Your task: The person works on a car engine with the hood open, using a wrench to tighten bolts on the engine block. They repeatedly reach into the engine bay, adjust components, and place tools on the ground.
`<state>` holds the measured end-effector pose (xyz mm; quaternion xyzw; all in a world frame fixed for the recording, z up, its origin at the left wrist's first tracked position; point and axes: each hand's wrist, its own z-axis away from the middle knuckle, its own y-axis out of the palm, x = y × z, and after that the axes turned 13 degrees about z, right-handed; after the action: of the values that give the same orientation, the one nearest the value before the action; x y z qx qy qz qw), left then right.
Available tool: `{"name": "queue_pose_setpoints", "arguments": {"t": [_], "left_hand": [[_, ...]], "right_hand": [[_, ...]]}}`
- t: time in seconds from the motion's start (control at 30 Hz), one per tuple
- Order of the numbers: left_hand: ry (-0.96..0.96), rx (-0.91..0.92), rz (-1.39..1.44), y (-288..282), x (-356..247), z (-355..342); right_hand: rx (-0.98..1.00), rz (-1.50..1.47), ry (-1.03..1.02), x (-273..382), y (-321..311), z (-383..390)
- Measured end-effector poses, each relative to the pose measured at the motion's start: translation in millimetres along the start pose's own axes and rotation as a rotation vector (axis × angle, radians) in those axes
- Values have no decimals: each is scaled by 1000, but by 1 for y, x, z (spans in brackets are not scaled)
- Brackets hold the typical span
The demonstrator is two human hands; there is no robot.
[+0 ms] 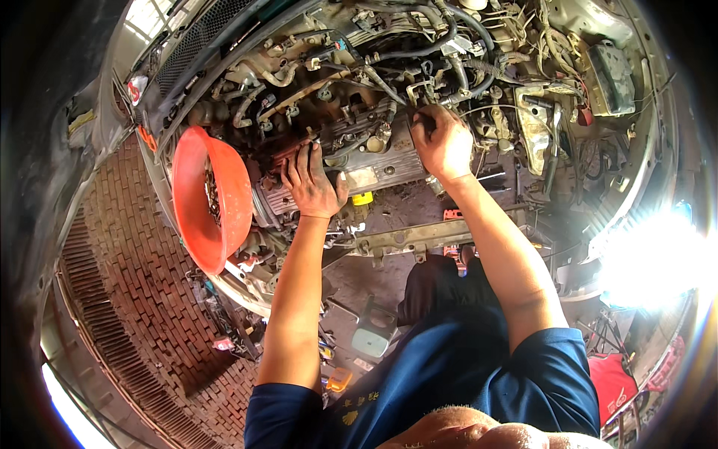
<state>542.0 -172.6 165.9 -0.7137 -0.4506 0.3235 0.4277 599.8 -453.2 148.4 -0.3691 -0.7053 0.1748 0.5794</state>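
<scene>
A grey ribbed valve cover point(385, 166) lies across the engine in the open engine bay. My left hand point(314, 183) rests on its left part, fingers stretched out flat and thumb apart; the fingertips look dark with grime. At the cover's right end, my right hand point(446, 146) has its fingers bent over the edge, with the fingertips partly hidden. Between the hands a hose and fittings point(380, 138) run along the cover's far side. A yellow cap-like part point(362, 198) shows just below the cover's near edge.
A large orange-red bowl point(238, 198) with small metal parts inside stands tilted left of my left hand. Hoses and wiring point(479, 52) crowd the far side. The front crossbeam point(411, 238) runs before my body. A bright light point(658, 258) glares at right. Tools lie on the floor below.
</scene>
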Motion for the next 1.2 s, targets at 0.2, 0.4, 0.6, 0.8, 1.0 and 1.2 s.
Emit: {"name": "queue_pose_setpoints", "arguments": {"t": [0.2,0.4,0.6,0.8,1.0,1.2], "left_hand": [[-20,9,9,-3,0,-1],[-39,10,15,-3,-2,-2],[-59,4,37,0,0,1],[-42,-21,63,-2,4,2],[-53,-14,62,0,6,4],[-52,-23,65,-3,4,2]], "right_hand": [[-25,-17,-6,6,-2,-1],[23,-1,34,4,-3,-1],[36,11,60,7,-2,-1],[3,38,21,2,5,0],[23,24,32,6,2,-1],[19,30,26,5,4,0]]}}
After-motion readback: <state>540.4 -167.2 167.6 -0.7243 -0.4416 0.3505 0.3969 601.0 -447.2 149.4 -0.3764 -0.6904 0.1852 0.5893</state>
